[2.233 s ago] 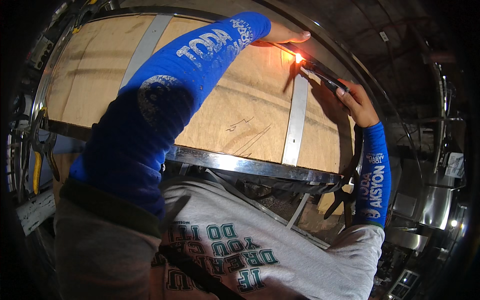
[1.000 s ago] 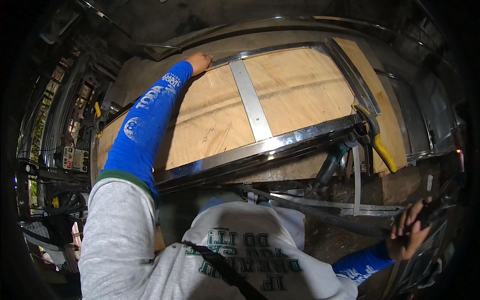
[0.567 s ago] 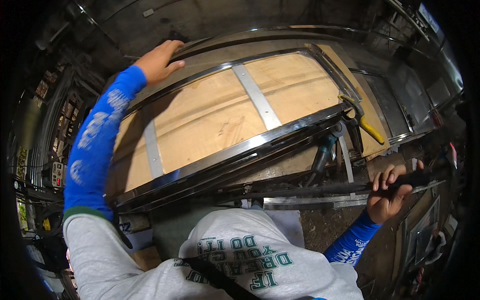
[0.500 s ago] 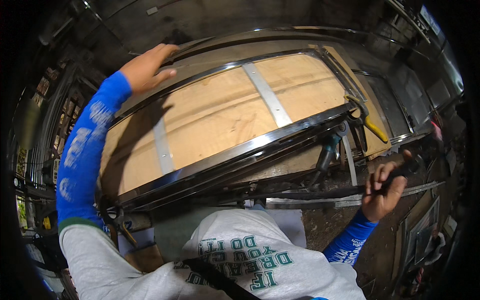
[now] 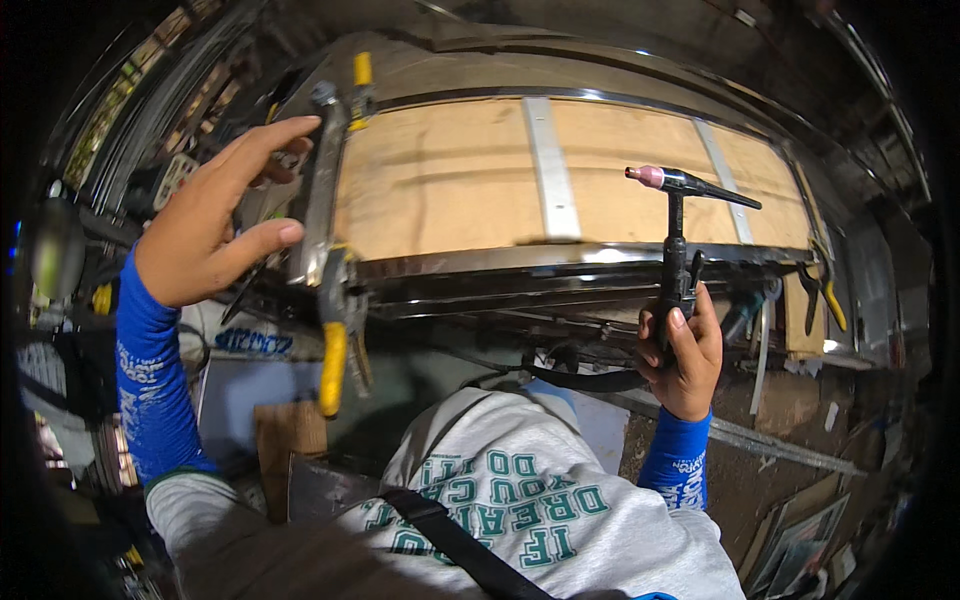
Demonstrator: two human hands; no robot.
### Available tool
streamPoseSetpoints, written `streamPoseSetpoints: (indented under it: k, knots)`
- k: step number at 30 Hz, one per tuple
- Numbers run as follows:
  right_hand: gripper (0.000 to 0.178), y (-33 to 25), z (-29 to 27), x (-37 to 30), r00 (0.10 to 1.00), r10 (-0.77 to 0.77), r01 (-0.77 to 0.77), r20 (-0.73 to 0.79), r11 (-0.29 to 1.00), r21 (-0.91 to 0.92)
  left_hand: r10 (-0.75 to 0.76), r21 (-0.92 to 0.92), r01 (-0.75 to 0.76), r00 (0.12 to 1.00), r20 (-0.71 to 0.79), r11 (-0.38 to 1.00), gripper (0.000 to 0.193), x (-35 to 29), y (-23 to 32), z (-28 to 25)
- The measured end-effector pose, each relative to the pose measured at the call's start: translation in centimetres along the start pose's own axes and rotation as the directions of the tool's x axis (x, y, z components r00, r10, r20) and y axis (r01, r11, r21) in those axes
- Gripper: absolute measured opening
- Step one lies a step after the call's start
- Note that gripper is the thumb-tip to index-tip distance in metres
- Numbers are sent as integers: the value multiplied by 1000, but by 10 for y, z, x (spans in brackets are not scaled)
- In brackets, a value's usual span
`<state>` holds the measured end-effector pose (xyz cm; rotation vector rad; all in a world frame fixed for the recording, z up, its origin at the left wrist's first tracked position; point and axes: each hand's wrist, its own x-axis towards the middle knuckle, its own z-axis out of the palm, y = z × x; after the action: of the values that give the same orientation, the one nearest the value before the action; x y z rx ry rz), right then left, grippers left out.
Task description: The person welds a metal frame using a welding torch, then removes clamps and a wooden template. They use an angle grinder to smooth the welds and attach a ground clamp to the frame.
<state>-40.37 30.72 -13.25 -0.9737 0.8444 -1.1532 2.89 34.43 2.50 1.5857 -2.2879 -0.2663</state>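
Note:
My right hand point(image 5: 690, 365) grips a black TIG welding torch point(image 5: 676, 240) with a pink nozzle. Its head stands above the near side of a shiny metal frame point(image 5: 480, 265), with the nozzle pointing left. My left hand point(image 5: 205, 230) is open and empty, fingers spread, beside the short metal bar point(image 5: 325, 190) at the frame's left end. A yellow-handled locking clamp point(image 5: 333, 365) sits at the near left corner, and another clamp point(image 5: 362, 85) at the far left corner. Whether my left fingertips touch the bar, I cannot tell.
Plywood point(image 5: 450, 180) lies within the frame, crossed by pale metal strips point(image 5: 552, 170). A third yellow-handled clamp point(image 5: 832, 300) is at the right end, near what looks like an angle grinder point(image 5: 742, 318). The torch's dark cable point(image 5: 590, 380) runs leftward past my waist.
The view has swung left, bringing the frame's left end and its clamps into sight. My right hand has raised the torch upright. My left hand, still open, is now beside the end bar.

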Motion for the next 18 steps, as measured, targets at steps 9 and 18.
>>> streamPoseSetpoints:
  k: [9,18]
  knots:
    - [55,24,54,-6,977,25,39,210,955,-293,12,-5,-13,983,-185,1000,65,-66,8,32]
    - [62,71,65,-11,926,52,62,374,956,-286,222,-137,-297,890,-399,945,24,-78,62,96]
